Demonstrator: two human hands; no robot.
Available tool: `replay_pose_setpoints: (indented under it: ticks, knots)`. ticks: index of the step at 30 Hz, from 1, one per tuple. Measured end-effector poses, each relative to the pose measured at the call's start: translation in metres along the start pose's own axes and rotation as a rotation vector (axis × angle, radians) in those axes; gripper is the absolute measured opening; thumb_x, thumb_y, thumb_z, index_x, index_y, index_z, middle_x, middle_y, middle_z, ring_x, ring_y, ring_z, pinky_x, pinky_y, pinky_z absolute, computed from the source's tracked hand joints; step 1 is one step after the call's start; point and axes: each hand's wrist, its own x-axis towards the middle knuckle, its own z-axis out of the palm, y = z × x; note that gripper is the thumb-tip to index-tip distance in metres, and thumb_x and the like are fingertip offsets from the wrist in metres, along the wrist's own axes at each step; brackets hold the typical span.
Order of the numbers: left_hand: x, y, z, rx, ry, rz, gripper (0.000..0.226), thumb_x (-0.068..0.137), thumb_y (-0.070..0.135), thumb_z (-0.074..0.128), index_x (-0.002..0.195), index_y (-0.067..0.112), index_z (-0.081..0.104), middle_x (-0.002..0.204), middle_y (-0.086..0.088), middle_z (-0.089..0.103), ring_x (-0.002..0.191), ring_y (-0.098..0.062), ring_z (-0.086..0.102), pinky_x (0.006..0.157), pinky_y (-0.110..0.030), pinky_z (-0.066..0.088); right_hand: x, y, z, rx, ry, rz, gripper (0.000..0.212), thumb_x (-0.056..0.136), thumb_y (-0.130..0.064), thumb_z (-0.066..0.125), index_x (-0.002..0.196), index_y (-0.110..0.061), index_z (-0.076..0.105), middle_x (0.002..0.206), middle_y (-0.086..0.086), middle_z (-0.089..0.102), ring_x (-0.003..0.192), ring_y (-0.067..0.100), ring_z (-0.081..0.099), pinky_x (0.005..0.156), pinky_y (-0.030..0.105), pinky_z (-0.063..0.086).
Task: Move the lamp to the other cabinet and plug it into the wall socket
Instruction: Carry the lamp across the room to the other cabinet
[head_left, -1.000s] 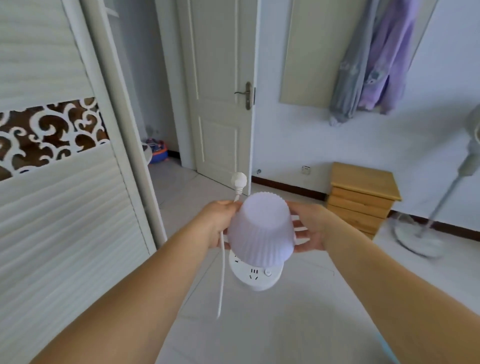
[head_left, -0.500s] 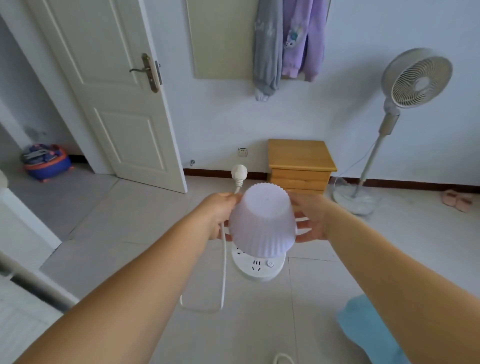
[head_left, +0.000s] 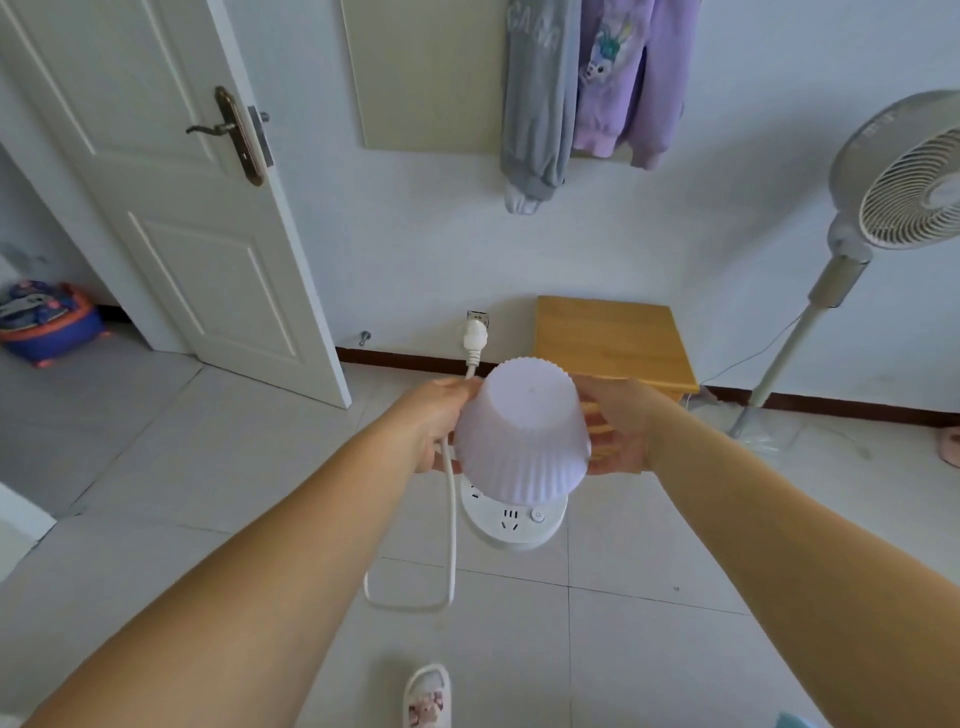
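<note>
Both hands carry the lamp (head_left: 522, 436) in the air above the tiled floor (head_left: 208, 467), out in front of the chest. The left hand (head_left: 434, 421) is curled against the left side of the ribbed lilac shade, its fingers mostly hidden behind it, and also pinches the white cord (head_left: 451, 530); the plug (head_left: 475, 340) sticks up above this hand while the slack hangs down in a loop. The right hand (head_left: 621, 428) is spread, fingers half open, cupping the shade's right side. The lamp's long axis tilts away from the wearer: the shade's closed top faces up and toward the camera, and the round white base (head_left: 514, 522) with its sockets and button points down. Ahead, a small wooden cabinet (head_left: 613, 340) stands against the white wall (head_left: 415, 249), just right of a wall socket (head_left: 477, 315). A white door (head_left: 171, 208) stands open to the left, clothes (head_left: 592, 88) hang above, and a pedestal fan (head_left: 883, 208) stands at right.
</note>
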Motion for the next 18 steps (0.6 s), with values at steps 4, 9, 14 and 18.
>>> replay_pose_setpoints:
  ticks: [4, 9, 14, 18]
  knots:
    - [0.079, 0.035, -0.013, 0.025, -0.031, -0.003, 0.017, 0.084, 0.039, 0.061, 0.087, 0.023, 0.066, 0.091, -0.005, 0.062, 0.075, -0.026, 0.056, 0.067, -0.036, 0.054, 0.066, -0.038, 0.005, 0.010, 0.015, -0.005, 0.028, 0.075, -0.039, 0.068, 0.089, -0.014, 0.070, 0.091, 0.008, 0.067, 0.076, 0.027, 0.065, 0.061, 0.038, 0.057]
    - [0.179, 0.086, -0.025, 0.062, -0.077, -0.019, 0.019, 0.085, 0.038, 0.061, 0.091, 0.021, 0.067, 0.091, -0.005, 0.063, 0.076, -0.026, 0.057, 0.076, -0.042, 0.055, 0.147, -0.094, 0.008, 0.053, 0.062, 0.021, 0.026, 0.082, -0.039, 0.062, 0.090, -0.015, 0.067, 0.091, 0.007, 0.064, 0.077, 0.026, 0.062, 0.066, 0.040, 0.055]
    - [0.268, 0.136, -0.014, 0.096, -0.145, -0.027, 0.015, 0.084, 0.039, 0.062, 0.082, 0.024, 0.065, 0.089, -0.003, 0.063, 0.072, -0.025, 0.057, 0.077, -0.042, 0.053, 0.216, -0.134, -0.007, 0.128, 0.122, 0.049, 0.023, 0.083, -0.038, 0.061, 0.087, -0.016, 0.066, 0.096, 0.008, 0.062, 0.085, 0.029, 0.061, 0.074, 0.045, 0.056]
    - [0.333, 0.157, 0.010, 0.105, -0.202, -0.045, 0.017, 0.085, 0.038, 0.061, 0.077, 0.024, 0.064, 0.086, -0.004, 0.061, 0.069, -0.025, 0.054, 0.069, -0.039, 0.050, 0.273, -0.152, -0.034, 0.169, 0.153, 0.090, 0.020, 0.083, -0.036, 0.062, 0.085, -0.017, 0.065, 0.095, 0.008, 0.063, 0.085, 0.028, 0.063, 0.072, 0.045, 0.055]
